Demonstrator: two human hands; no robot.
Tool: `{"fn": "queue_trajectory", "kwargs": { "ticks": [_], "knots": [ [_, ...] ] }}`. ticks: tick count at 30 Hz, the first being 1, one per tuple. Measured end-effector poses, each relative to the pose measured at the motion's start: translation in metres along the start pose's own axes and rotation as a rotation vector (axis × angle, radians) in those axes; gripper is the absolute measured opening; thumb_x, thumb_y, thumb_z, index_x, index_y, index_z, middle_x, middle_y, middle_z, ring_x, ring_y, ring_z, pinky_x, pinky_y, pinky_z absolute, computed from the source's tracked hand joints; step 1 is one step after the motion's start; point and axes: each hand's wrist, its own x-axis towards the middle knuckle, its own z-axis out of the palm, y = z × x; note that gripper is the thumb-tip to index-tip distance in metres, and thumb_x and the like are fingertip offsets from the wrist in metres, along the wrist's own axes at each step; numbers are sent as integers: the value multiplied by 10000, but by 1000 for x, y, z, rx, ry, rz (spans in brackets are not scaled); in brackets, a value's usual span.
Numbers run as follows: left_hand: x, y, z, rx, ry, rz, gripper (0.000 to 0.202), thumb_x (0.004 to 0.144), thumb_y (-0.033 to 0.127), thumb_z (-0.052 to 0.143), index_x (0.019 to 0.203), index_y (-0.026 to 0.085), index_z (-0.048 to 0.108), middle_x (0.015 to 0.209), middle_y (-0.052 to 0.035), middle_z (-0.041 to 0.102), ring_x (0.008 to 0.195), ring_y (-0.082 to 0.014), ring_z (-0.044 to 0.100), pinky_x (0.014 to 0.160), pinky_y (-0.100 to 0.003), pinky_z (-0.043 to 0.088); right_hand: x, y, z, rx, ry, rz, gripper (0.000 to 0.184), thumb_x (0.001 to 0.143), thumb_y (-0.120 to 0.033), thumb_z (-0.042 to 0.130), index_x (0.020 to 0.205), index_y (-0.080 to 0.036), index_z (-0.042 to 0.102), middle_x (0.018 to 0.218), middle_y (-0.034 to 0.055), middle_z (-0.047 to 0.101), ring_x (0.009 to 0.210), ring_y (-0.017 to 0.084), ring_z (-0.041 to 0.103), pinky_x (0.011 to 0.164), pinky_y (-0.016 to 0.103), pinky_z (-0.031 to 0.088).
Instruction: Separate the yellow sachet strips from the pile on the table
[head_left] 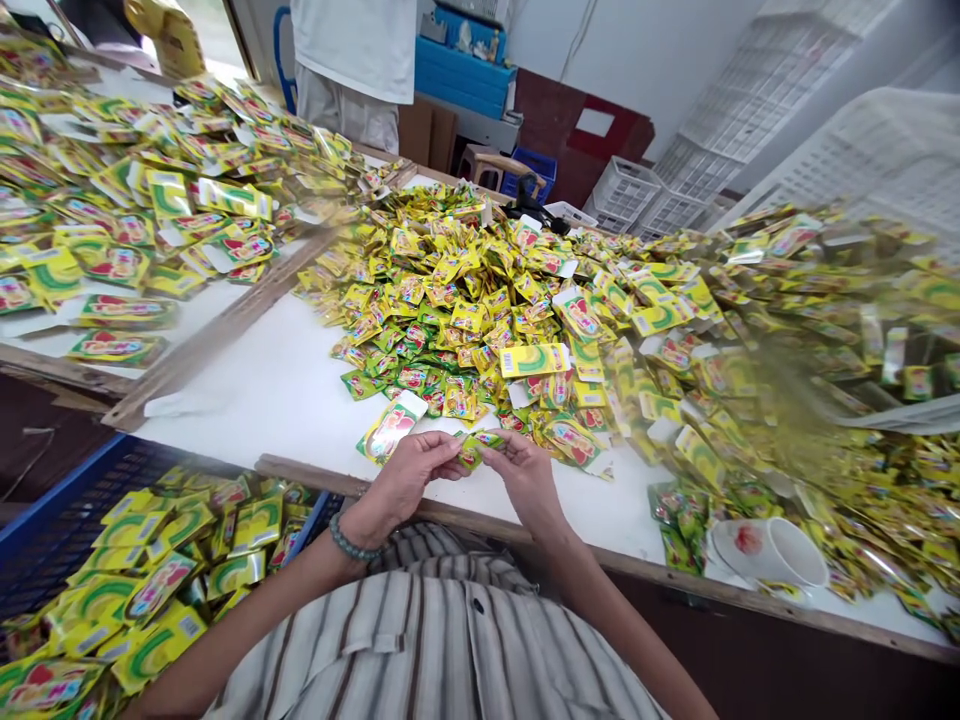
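Fingers partly hide green packaging near the table's front edge; its right end is cut off.

Left of the blue stand is a person in a white top, and farther left a yellow sack. Right of the stand are a maroon panel, then white crates. Below the stand is a wooden chair.
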Motion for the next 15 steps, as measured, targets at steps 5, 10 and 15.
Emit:
{"fn": "queue_trajectory", "kwargs": {
  "ticks": [5, 10, 15],
  "knots": [
    [-2, 0, 4, 30, 30, 63, 358, 624, 447, 813, 757, 130, 714, 745, -46, 688, 698, -132, 588, 631, -223, 453, -3, -1, -4, 63, 24, 36, 261, 640, -367, 821, 685, -191, 633, 581, -40, 585, 558, 104, 493, 565, 253, 383],
    [0, -3, 12, 103, 3, 91, 384, 697, 518, 710, 671, 138, 661, 659, -26, 630, 623, -128, 524, 605, -243, 417, -3, 1, -4, 40, 2, -28, 267, 625, -352, 828, 673, -194, 619, 604, -37, 586, 586, 112, 511, 591, 258, 417],
    [-2, -7, 15, 543, 125, 369, 295, 866, 417, 497, 714, 183, 593, 614, 1, 562, 589, -145, 486, 586, -268, 364, -9, 2, -2, -33, 29, -60, 274, 677, -365, 791, 710, -207, 569, 628, -38, 536, 607, 122, 484, 599, 264, 420]
  ]
}}
